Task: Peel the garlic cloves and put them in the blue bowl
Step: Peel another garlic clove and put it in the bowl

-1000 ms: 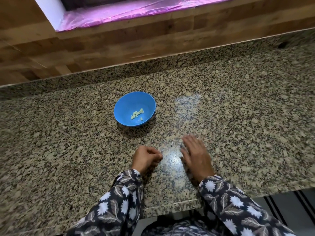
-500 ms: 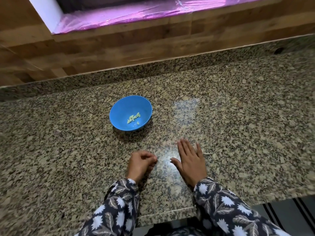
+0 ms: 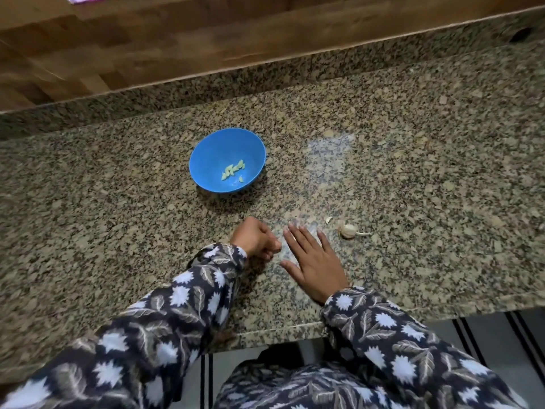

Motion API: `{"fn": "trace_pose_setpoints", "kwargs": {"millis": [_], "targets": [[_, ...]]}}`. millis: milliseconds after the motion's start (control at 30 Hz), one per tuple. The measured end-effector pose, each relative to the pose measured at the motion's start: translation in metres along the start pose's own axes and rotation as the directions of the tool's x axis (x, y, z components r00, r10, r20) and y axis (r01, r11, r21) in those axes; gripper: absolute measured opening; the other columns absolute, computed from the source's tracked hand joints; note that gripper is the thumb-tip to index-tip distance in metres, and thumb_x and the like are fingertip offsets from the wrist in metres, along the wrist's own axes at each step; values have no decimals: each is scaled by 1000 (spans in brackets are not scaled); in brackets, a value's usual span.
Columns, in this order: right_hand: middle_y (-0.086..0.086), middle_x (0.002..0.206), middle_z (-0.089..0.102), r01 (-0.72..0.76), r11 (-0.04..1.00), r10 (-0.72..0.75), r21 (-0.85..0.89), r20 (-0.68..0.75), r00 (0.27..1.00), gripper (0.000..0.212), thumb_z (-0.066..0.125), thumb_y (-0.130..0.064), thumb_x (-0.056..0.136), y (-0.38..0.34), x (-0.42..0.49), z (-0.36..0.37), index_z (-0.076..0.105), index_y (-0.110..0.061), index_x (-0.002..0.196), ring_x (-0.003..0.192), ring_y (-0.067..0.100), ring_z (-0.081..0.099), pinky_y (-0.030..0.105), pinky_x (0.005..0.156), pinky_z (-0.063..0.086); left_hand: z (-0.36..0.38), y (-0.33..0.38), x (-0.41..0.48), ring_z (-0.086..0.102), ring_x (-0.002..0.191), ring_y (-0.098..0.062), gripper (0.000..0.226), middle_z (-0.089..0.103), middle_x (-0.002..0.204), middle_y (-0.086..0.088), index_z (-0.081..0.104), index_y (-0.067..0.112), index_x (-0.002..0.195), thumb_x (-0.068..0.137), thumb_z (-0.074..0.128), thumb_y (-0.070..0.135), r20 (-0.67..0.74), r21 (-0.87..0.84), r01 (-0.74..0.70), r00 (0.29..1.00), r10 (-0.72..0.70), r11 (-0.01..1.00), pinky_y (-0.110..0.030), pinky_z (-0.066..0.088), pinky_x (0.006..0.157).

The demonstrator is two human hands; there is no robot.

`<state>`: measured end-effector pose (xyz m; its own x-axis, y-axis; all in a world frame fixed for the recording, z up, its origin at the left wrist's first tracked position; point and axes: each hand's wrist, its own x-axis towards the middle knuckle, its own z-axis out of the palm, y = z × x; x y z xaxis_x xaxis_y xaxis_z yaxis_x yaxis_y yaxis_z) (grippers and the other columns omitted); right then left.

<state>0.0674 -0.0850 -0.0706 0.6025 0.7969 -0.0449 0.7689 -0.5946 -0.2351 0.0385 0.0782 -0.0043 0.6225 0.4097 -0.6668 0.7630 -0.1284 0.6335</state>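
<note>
Polished speckled granite counter (image 3: 413,172); round blue bowl (image 3: 206,149) holds small peeled cloves (image 3: 233,171).
Left hand (image 3: 255,239) curled, contents unclear. Right hand (image 3: 315,261) flat, fingers straight. Papery garlic bulb (image 3: 348,231) just beside it; counter edge at wrists.

I see a plain blue bowl (image 3: 206,154) and pale yellow-green cloves (image 3: 233,170). The table (image 3: 413,172) is speckled beige, brown and black. The garlic (image 3: 348,230) is off-white. The sleeves (image 3: 182,296) are navy with white starbursts and grey leaves. The wall (image 3: 147,39) is patchy brown wood, and the floor (image 3: 483,329) is grey with black stripes.
</note>
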Motion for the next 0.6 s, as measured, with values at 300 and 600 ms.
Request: {"fn": "trace_pose_setpoints", "kwargs": {"millis": [300,600], "targets": [[-7,134,48,-38,729,129,684,-82,988,45,50,-30,92,1,1,-24,40,-30,136,123,9,44,25,104,35,5,-23,-25,62,65,-18,14,65,78,-15,63,-9,96,87,59,1,160,-493,57,987,26,868,-25,57,62],[-1,85,71,-118,395,266,911,10,964,16,71,-6,76,-2,16,-28,73,-6,92,74,-3,64,21,78,52,26,-31,-31,62,57,-12,18,63,74,-12,61,-8,98,88,60,7,29,-745,5,999,25,667,-18,54,55]]}}
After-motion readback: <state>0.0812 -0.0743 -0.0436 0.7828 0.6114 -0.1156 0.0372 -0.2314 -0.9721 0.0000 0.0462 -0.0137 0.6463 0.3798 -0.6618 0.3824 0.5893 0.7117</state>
